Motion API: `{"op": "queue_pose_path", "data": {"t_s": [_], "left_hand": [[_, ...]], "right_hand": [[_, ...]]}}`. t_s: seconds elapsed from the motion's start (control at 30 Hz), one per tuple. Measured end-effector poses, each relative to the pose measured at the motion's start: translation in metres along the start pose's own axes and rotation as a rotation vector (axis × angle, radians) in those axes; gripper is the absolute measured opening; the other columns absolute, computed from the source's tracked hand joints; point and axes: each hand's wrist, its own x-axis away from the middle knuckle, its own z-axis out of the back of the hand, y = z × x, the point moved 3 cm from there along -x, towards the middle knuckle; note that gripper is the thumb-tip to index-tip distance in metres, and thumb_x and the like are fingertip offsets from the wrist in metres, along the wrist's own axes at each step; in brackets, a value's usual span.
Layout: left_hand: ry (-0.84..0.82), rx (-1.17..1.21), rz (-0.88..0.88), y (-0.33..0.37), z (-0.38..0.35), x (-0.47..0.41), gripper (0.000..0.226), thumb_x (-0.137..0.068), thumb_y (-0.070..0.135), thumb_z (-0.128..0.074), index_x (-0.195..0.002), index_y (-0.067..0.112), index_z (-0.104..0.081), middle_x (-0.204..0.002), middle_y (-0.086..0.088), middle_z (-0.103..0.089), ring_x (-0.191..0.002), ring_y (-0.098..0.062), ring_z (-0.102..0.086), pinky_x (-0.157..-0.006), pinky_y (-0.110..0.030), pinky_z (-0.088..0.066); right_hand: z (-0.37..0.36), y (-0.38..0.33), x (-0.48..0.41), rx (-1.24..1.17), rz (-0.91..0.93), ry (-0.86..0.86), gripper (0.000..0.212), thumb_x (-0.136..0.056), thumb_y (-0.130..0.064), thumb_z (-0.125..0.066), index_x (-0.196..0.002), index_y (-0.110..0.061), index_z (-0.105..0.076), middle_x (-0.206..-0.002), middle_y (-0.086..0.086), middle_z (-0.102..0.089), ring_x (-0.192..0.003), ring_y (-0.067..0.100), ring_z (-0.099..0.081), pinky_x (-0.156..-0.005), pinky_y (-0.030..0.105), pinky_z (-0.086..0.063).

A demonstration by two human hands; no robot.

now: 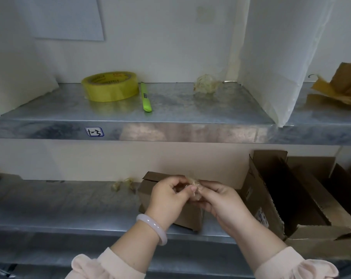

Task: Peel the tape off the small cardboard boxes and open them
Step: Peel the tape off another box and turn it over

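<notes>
Fingers of left hand (166, 197) and right hand (221, 202) are both pinching a crumpled tape wad (194, 183) in front of small cardboard box (148, 185) on lower shelf (70, 208).

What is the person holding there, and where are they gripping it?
A crumpled wad of tape, pinched at its sides between the fingertips of the left hand and the right hand.

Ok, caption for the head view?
Left hand and right hand pinch a wad of peeled tape over a small cardboard box on the lower shelf.
</notes>
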Motion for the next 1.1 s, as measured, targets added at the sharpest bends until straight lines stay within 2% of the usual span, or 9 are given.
{"op": "queue_pose_path", "data": {"t_s": [0.1,0.23,0.4,0.5,0.6,0.67,0.8,1.0,1.1], "left_hand": [[0.027,0.186,0.109,-0.004,0.005,-0.002,0.017,-0.082,-0.008,-0.066,-0.089,0.006,-0.06,-0.081,-0.013,-0.066,-0.071,-0.016,-0.064,-0.06,-0.022,-0.053],[0.088,0.271,0.158,-0.013,0.024,-0.002,0.035,-0.083,-0.008,-0.065,-0.104,0.017,-0.052,-0.085,-0.021,-0.063,-0.077,-0.025,-0.064,-0.062,-0.032,-0.055],[0.015,0.211,0.111,-0.007,0.036,0.013,0.015,-0.084,-0.007,-0.064,-0.091,0.007,-0.064,-0.079,-0.009,-0.07,-0.073,-0.017,-0.067,-0.066,-0.029,-0.057],[-0.031,0.186,0.067,-0.007,0.049,0.021,0.011,-0.089,0.002,-0.063,-0.096,0.006,-0.07,-0.088,-0.007,-0.073,-0.082,-0.021,-0.069,-0.08,-0.036,-0.058],[-0.111,-0.017,-0.016,-0.01,0.069,0.026,0.024,-0.086,0.03,-0.062,-0.108,0.025,-0.07,-0.108,0.006,-0.072,-0.106,-0.01,-0.064,-0.093,-0.025,-0.05],[-0.14,-0.156,-0.074,-0.012,0.082,0.027,0.027,-0.081,0.034,-0.068,-0.108,0.035,-0.067,-0.114,0.009,-0.065,-0.109,0.001,-0.058,-0.091,-0.015,-0.046],[0.024,-0.151,-0.065,-0.019,0.112,0.02,0.024,-0.077,0.005,-0.077,-0.089,0.025,-0.071,-0.103,-0.002,-0.059,-0.089,0.005,-0.061,-0.077,-0.013,-0.05],[0.141,-0.174,0.105,-0.053,0.16,-0.005,0.023,-0.088,0.004,-0.063,-0.082,0.025,-0.059,-0.078,-0.006,-0.069,-0.066,-0.018,-0.066,-0.059,-0.028,-0.056],[0.273,-0.261,0.214,-0.082,0.195,-0.027,0.019,-0.086,0.008,-0.065,-0.078,0.023,-0.057,-0.067,-0.004,-0.067,-0.053,-0.021,-0.063,-0.062,-0.039,-0.056]], "right_hand": [[-0.005,0.002,0.001,-0.02,0.028,-0.052,0.033,-0.091,-0.007,-0.057,-0.121,-0.019,-0.059,-0.107,0.014,-0.072,-0.097,0.028,-0.069,-0.086,0.037,-0.056],[-0.013,0.001,0.005,0.13,0.12,-0.092,0.034,-0.083,-0.001,-0.066,-0.116,-0.011,-0.063,-0.102,0.013,-0.073,-0.095,0.027,-0.069,-0.088,0.034,-0.055],[-0.03,0.001,0.002,0.245,0.203,0.032,0.017,-0.074,-0.001,-0.077,-0.088,-0.009,-0.071,-0.082,0.008,-0.074,-0.075,0.015,-0.069,-0.071,0.023,-0.057],[-0.044,0.004,0.0,0.289,0.237,0.039,0.006,-0.078,0.001,-0.073,-0.082,-0.001,-0.069,-0.068,0.007,-0.07,-0.058,0.011,-0.065,-0.059,0.019,-0.052],[-0.056,0.009,-0.005,0.251,0.22,0.067,0.003,-0.083,0.0,-0.068,-0.084,0.003,-0.067,-0.065,0.006,-0.066,-0.05,0.005,-0.057,-0.051,0.015,-0.047],[-0.066,0.012,-0.008,0.221,0.192,0.072,0.003,-0.085,0.0,-0.067,-0.085,0.003,-0.067,-0.066,0.005,-0.067,-0.049,0.004,-0.056,-0.048,0.015,-0.045],[-0.095,0.026,-0.012,0.311,0.178,0.052,0.005,-0.086,-0.004,-0.067,-0.081,-0.004,-0.069,-0.069,0.002,-0.067,-0.052,0.0,-0.056,-0.049,0.015,-0.045],[-0.127,0.039,-0.028,0.569,0.054,-0.075,0.024,-0.094,-0.01,-0.055,-0.096,-0.027,-0.071,-0.081,-0.002,-0.069,-0.067,0.005,-0.061,-0.061,0.015,-0.049],[-0.119,0.042,-0.035,0.6,0.096,0.105,0.025,-0.094,-0.013,-0.056,-0.112,-0.027,-0.068,-0.078,-0.011,-0.068,-0.068,-0.002,-0.062,-0.067,0.015,-0.05]]}}
